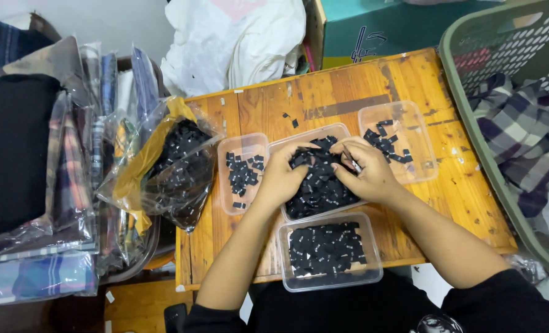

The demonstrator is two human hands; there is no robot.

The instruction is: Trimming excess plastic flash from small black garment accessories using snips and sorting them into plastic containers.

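Observation:
Both hands reach into the middle clear plastic container [338, 131], which is heaped with small black fabric labels [320, 188]. My left hand [282, 176] pinches at the labels on the container's left side. My right hand [367, 172] rests on the right side and grips a thin metal tool, probably tweezers [351, 161]. A left container [242, 143] holds a few labels. A right container [404, 117] holds some too. A near container [373, 271] is filled with an even layer of them.
A small wooden table [348, 86] carries the containers. A clear plastic bag [176, 166] of black labels lies at its left edge. Stacked bagged fabrics [34, 185] sit left. A green laundry basket [471, 105] with plaid cloth stands right. A white bag [237, 43] lies behind.

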